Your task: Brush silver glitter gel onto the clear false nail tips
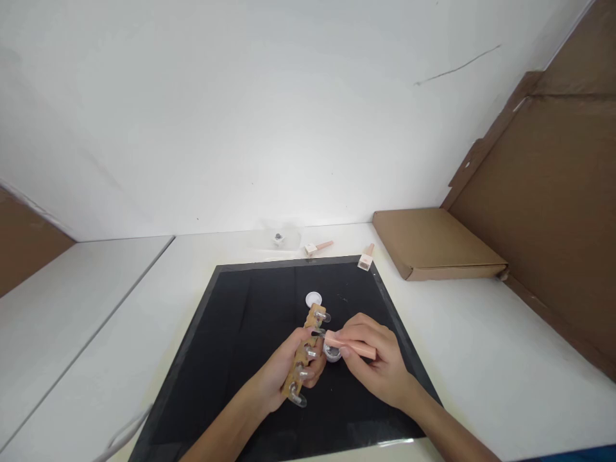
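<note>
My left hand (283,362) is closed around a tan, wavy-edged nail display stand (291,380) held at a slant. Several clear false nails (304,372) stick out along its right side. Between the fingers of my right hand (378,359) is a pink-handled nail brush (359,347). Its dark tip is at one of the upper nails, close to my left thumb; whether it touches cannot be made out. A small round jar (332,351) with silvery contents sits below the brush, partly hidden by my right fingers. Beyond the stand lies a round white lid (314,299).
A black mat (240,333) covers the work area on the white table (486,346). Two small white-and-pink bottles (317,248) (366,258) lie near its far edge, beside a clear plastic piece (279,239). A flat cardboard box (437,240) is at the right, below a cardboard wall (543,212).
</note>
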Demonstrator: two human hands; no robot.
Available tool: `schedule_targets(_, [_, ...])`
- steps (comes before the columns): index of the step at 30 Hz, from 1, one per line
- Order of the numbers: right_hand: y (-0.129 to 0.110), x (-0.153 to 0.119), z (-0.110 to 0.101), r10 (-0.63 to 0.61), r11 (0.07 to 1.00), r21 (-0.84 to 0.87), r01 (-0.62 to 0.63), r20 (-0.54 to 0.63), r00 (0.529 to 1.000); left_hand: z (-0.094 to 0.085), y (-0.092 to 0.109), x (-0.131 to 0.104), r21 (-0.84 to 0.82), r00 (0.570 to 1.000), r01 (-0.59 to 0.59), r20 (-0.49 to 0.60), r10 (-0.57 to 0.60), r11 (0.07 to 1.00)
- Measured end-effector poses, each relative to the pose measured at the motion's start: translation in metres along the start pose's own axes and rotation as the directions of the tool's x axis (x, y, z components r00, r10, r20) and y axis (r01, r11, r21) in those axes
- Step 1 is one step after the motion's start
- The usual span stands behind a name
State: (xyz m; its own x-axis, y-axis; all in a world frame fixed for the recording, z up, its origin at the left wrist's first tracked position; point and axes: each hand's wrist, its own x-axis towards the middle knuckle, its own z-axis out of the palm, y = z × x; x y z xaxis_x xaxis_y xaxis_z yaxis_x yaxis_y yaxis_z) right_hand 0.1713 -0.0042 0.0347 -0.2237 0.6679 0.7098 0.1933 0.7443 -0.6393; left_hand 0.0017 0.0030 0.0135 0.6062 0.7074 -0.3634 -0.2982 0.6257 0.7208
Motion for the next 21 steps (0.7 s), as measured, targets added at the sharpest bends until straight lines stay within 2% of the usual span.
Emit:
schedule_targets(7, [-0.0003, -0.0007, -0.0013, 0.032, 0.996, -0.079, -0.035, -0.040, 0.999, -0.0057, -0.0015, 0.0004, -0.056, 0.996, -0.031, 0.080, 0.035, 0.998])
schedule_targets(12, [-0.0011, -0.0004, -0.0027, 0.031, 0.997, -0.067, -0.036, -0.075, 0.997, -0.0086, -0.0024, 0.0011, -0.077, 0.993, -0.029, 0.108, 0.037, 0.997])
schedule_targets(18, [0.0000, -0.0005, -0.0027, -0.010, 1.000, 0.006, 0.010, 0.010, 1.000, -0.0069, -0.0030, 0.0016, -0.061, 0.996, -0.035, 0.081, 0.040, 0.998])
schedule_targets(21, [0.0005, -0.0015, -0.0024, 0.013, 1.000, -0.016, -0.013, 0.000, 1.000, -0.0069, -0.0040, 0.0012, -0.068, 0.994, -0.038, 0.099, 0.045, 0.997])
